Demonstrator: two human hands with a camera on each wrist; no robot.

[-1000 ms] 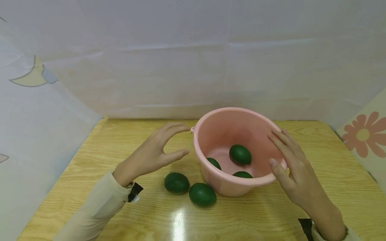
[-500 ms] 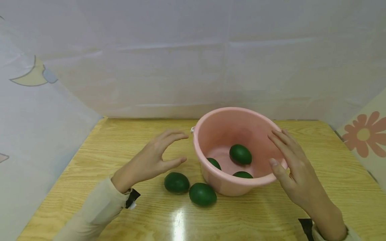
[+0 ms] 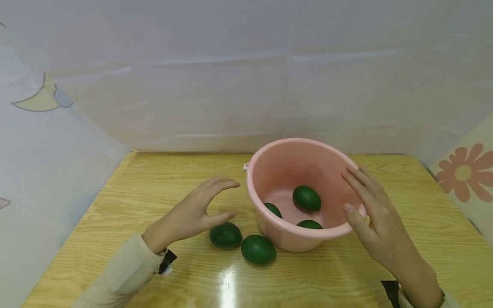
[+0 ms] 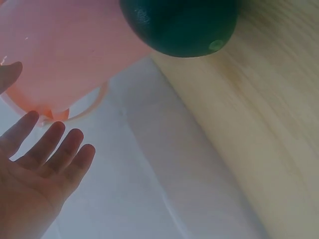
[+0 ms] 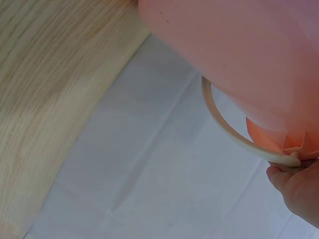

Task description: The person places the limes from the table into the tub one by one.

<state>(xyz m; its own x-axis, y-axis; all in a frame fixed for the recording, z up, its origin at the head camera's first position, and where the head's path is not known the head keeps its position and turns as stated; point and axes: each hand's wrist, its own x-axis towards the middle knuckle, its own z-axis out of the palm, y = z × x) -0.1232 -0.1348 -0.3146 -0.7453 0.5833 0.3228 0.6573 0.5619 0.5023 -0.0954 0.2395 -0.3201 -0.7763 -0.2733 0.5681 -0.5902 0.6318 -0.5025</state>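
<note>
A pink bucket [image 3: 296, 241] stands on the wooden table, its mouth facing me. Inside it lie three smooth, dark green, oval fruits, one whole in view [image 3: 307, 198] and two partly hidden by the near rim. Outside, two more sit on the table: a left fruit [image 3: 225, 235] and a right fruit [image 3: 259, 250] close to the bucket. My left hand [image 3: 188, 214] hovers empty above the left fruit, fingers apart from the thumb; its thumb tip overlaps that fruit's top. My right hand [image 3: 377, 209] rests at the bucket's right rim, fingers mostly straight, near the handle's joint [image 5: 294, 158].
The bucket's pale handle [image 5: 224, 127] hangs behind it. A white sheet [image 3: 215, 102] rises at the table's back edge, and side sheets bear a moon [image 3: 38, 100] and a flower print [image 3: 464, 172]. Wooden tabletop [image 3: 161, 171] extends left of the bucket.
My left hand has moved down and slightly left, away from the bucket's left rim toward the left fruit. The right hand, bucket and fruits have kept their places.
</note>
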